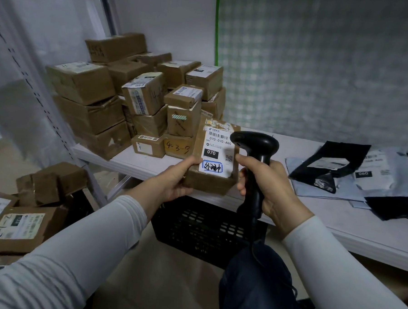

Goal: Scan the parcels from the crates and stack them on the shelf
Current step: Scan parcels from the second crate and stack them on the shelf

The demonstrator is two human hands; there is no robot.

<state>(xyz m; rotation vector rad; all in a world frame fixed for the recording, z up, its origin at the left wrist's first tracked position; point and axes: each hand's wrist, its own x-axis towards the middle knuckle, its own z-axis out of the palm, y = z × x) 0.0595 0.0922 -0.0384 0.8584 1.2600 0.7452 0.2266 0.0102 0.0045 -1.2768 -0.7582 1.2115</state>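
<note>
While the left hand (173,182) grips the parcel (216,144), the right hand (275,192) clasps the scanner (255,143) beside it, perhaps touching.

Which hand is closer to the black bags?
Right. The right hand, holding the scanner, is left of the bags; the left hand, holding the parcel, is farther left.
</note>
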